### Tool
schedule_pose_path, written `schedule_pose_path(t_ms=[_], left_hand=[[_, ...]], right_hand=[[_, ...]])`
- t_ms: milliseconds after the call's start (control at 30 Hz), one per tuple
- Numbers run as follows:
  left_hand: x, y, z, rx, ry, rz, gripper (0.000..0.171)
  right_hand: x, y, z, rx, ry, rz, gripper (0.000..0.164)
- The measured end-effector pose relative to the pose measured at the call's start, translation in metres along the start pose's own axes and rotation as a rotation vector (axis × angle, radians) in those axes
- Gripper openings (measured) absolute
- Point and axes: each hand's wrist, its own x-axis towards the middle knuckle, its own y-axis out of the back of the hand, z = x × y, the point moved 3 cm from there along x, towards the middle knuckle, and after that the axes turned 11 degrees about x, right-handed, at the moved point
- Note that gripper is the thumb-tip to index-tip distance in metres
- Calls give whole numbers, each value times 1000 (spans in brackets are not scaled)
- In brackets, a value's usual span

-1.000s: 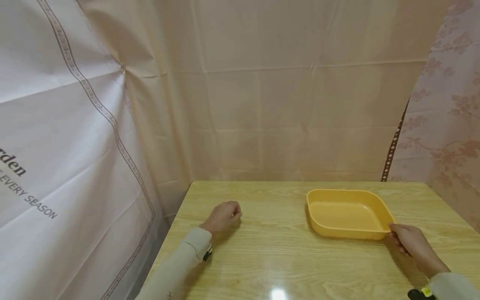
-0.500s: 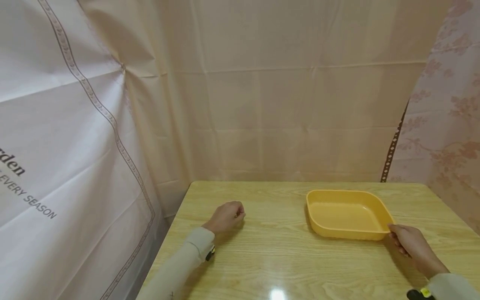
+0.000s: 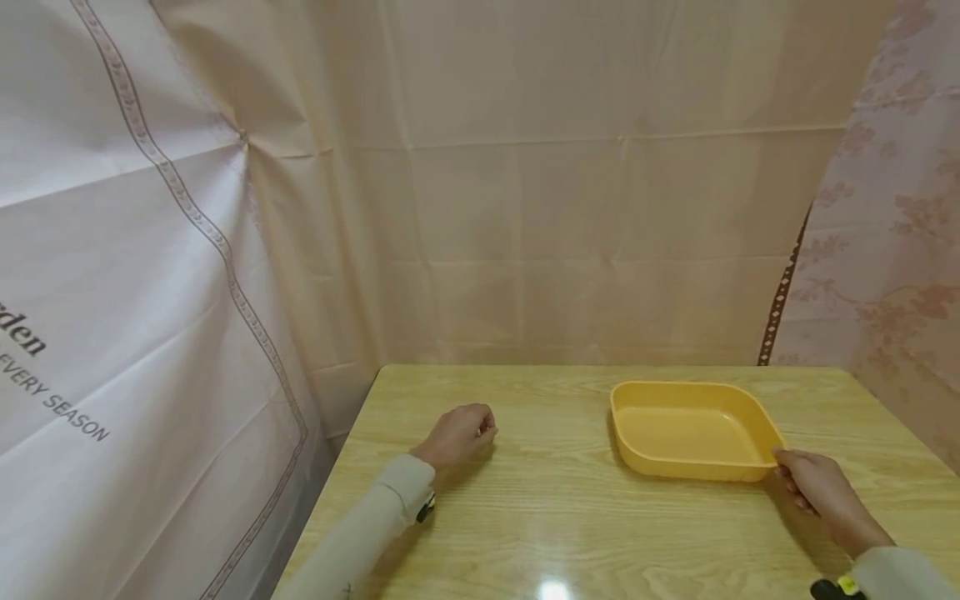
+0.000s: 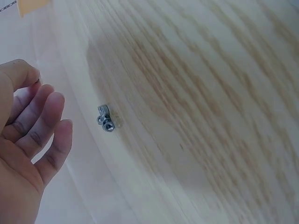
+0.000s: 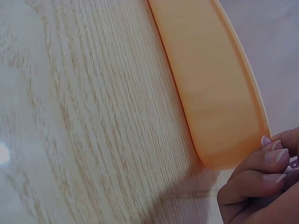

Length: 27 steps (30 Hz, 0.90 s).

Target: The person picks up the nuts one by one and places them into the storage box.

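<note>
A yellow tray (image 3: 693, 433) stands on the right half of the table. My right hand (image 3: 817, 492) pinches its near right corner between thumb and fingers; the right wrist view shows the fingertips (image 5: 275, 156) at the tray's rim. My left hand (image 3: 457, 435) hovers left of the tray, fingers loosely curled, thumb tip close to the index finger. A dark speck shows at the thumb tip in the left wrist view; I cannot tell whether it is something held. Below that hand is a small cluster of shiny metal ring-like pieces (image 4: 106, 120), hidden in the head view.
The wood-grain table (image 3: 555, 517) has its back edge against a beige cloth curtain (image 3: 570, 208). White printed cloth (image 3: 150, 333) hangs at the left, and flowered cloth (image 3: 900, 250) at the right. A bright light reflection lies near the front.
My left hand has shifted slightly to the right above the table. The right hand keeps its hold on the tray's corner, and the tray stays nearly in place.
</note>
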Motion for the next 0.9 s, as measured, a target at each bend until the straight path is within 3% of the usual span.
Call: schedule_pose_path(t_ms=[300, 900], left_hand=[[6, -2, 8, 16, -3, -14, 7], [20, -8, 23, 60, -101, 15, 11]], right_hand=[[2, 1, 4, 7, -8, 0, 46], [-1, -1, 1, 23, -1, 5, 46]])
